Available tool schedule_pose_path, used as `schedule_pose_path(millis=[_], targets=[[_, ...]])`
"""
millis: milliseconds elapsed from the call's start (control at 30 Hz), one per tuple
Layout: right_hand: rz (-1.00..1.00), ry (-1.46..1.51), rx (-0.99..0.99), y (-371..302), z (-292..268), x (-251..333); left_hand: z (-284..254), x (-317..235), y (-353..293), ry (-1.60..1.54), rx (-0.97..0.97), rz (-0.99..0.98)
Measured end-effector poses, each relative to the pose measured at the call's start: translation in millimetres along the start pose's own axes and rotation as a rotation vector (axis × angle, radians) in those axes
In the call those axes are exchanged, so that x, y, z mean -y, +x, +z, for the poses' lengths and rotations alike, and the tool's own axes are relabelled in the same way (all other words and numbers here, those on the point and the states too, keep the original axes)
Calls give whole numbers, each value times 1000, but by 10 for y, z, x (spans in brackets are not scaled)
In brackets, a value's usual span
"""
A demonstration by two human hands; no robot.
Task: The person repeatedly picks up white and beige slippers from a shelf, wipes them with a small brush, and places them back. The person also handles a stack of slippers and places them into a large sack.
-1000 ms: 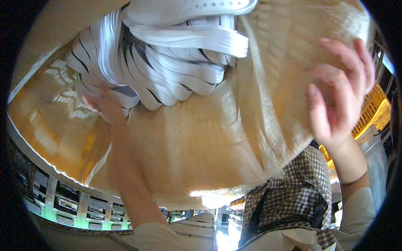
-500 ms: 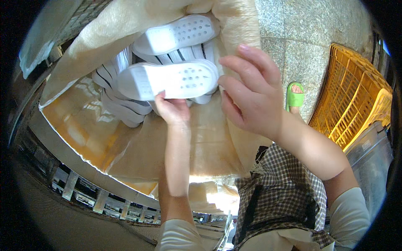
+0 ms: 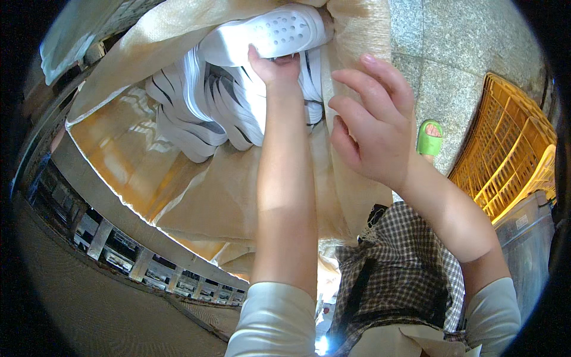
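My left hand (image 3: 275, 67) reaches into the far part of a cream woven sack (image 3: 220, 190). It grips a white shoe sole (image 3: 270, 34) by its near edge, thumb on the face and fingers hidden underneath. Dotted round hollows cover the right half of that sole. Closer to me, several white soles (image 3: 199, 110) stand packed on edge inside the sack. My right hand (image 3: 377, 125) hovers over the sack's right side, fingers apart and loosely bent, holding nothing.
Yellow plastic crates (image 3: 505, 149) lean on the stone floor (image 3: 458, 44) at the right, with a grey clear-walled bin (image 3: 526, 232) below them. A foot in a green slipper (image 3: 429, 138) shows beside the sack. A checked apron (image 3: 398, 268) covers my front.
My left hand has moved away from me with the sole, toward the one lying at the far side. The packed soles beneath now show. My right hand stays open, shifted slightly right in view.
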State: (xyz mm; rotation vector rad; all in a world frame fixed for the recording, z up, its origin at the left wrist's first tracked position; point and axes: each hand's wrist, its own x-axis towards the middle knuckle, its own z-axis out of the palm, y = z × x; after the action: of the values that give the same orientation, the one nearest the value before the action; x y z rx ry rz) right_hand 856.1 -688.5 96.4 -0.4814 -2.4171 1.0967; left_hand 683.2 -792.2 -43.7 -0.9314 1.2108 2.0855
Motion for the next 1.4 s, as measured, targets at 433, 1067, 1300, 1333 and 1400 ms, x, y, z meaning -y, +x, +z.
schedule_pose_path(millis=[433,1067,1300,1333,1400], targets=[[-13,-76,27,29,-29,2,-1806,-2612,-1165,1855,-1136,1173],[66,-280,495,147,-387,79,-3068,-3779,-251,2590,-1139,470],[98,-252,437,139,-300,158,-3118,-4329,-390,2423,-654,658],[98,-282,431,135,-292,178,-2991,-4280,-433,2389,-569,627],[102,-315,423,111,-270,211,-2731,-4138,-485,2394,-495,594]])
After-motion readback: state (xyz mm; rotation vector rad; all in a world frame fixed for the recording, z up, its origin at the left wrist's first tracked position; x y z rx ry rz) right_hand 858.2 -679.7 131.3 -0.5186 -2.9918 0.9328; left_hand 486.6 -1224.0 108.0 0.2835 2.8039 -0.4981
